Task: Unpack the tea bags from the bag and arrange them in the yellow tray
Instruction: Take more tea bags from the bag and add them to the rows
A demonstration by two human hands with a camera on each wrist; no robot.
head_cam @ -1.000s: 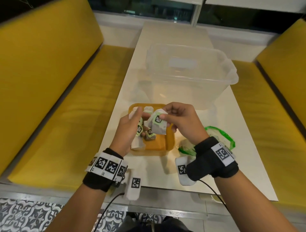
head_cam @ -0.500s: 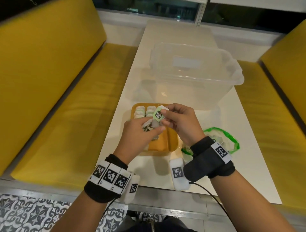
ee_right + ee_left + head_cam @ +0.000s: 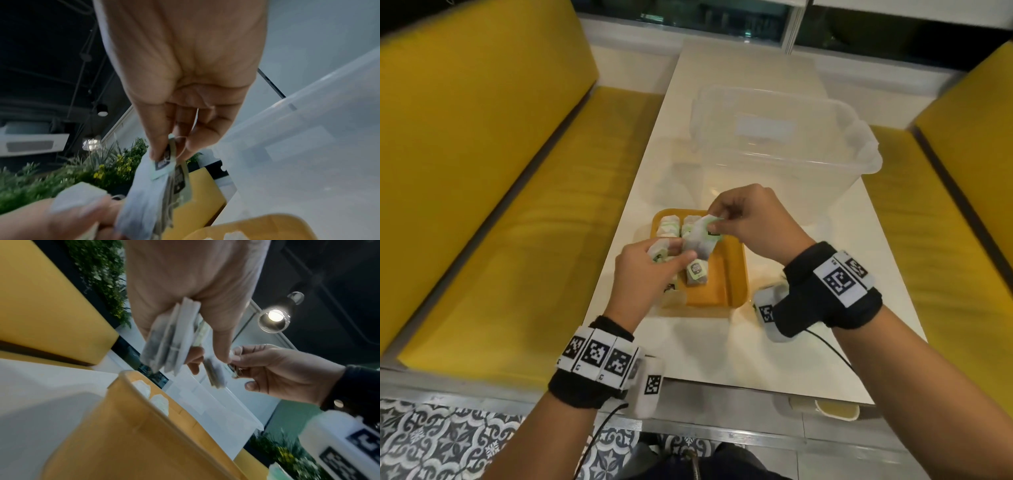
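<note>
White table [image 3: 722, 349], yellow benches [image 3: 493, 192], clear tub [image 3: 784, 144], patterned floor tiles [image 3: 431, 442]

Left hand [image 3: 645, 270] covered the near-left corner of the tray [image 3: 736, 274] and the tea bags under it; count there couldn't be told. It gripped a stack of bags [image 3: 172, 340], edges blurred in left wrist view, so number unclear. The bag [image 3: 700, 241] the right hand [image 3: 751, 219] pinched was smeared by motion in right wrist view; tag print unreadable. Right wrist strap [image 3: 828, 291] hid the table [image 3: 688, 346] behind it. Cup [image 3: 837, 409] below the table edge was mostly hidden. Tub [image 3: 784, 137] contents couldn't be read through its hazy wall. Both forearms were cut off by the bottom edge.
</note>
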